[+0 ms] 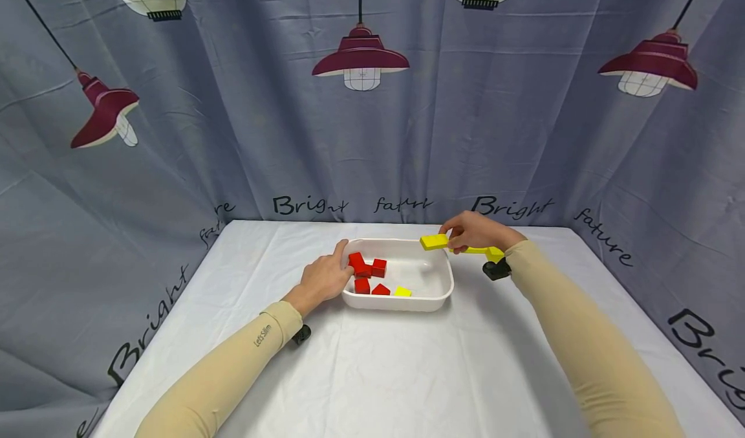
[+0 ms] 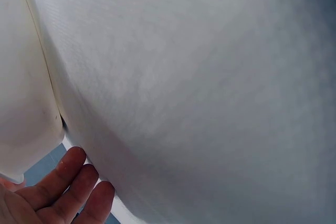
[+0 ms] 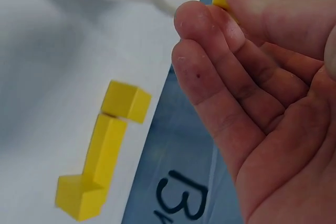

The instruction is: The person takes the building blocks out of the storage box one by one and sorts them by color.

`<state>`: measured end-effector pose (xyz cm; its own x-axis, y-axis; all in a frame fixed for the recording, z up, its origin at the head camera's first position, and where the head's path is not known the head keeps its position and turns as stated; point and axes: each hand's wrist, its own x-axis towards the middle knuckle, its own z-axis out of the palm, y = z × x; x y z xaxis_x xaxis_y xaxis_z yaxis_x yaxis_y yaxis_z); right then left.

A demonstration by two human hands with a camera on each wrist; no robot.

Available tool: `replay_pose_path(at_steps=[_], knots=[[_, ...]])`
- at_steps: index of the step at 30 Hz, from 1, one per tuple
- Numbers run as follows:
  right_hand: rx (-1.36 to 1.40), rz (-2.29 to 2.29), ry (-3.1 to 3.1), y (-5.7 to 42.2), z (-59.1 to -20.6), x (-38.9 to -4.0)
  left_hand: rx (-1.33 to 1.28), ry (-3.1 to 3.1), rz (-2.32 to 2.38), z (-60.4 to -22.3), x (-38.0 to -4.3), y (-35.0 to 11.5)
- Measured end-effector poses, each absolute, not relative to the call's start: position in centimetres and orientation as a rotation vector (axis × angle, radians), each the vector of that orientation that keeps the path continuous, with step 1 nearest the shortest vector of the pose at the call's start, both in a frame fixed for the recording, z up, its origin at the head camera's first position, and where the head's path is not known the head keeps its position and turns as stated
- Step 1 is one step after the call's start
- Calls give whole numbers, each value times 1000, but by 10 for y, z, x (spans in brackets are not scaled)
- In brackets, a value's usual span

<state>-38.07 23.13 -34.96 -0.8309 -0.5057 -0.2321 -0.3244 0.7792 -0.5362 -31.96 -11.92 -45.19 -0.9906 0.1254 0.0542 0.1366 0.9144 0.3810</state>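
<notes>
Head view: left forearm (image 1: 233, 355) slants from lower left toward centre. Left hand (image 1: 323, 276), just left of centre, has its forefinger (image 1: 341, 249) extended; three slightly bent fingers (image 2: 76, 190) show at lower left of the left wrist view. Right forearm (image 1: 582, 334) rises leftward from lower right. Right hand (image 1: 478, 229), right of centre, pinches with thumb (image 3: 289, 24) and fingers.

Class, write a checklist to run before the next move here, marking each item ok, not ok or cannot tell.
1. Yellow block pinched in the right hand: ok.
2. White bin upright on the table: ok.
3. Left hand, at the bin's left end, holds firmly: cannot tell.
4. Bare space in the bin, right of the red blocks: ok.
5. Table beside the bin free of blocks: not ok; other yellow blocks lie there.
</notes>
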Motion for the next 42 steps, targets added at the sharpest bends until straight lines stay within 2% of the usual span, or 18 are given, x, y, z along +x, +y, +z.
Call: replay_pose_path(at_steps=[13, 26, 42], knots=[[-455, -796, 2609, 267, -367, -384, -199, -3053, -601, -451, -320, -119], [-397, -770, 2664, 288, -393, -387, -189, -3059, -620, -451, -319, -119], [-284, -616, 2725, 288, -423, -392, -186, -3054, -622, -451, -319, -119]])
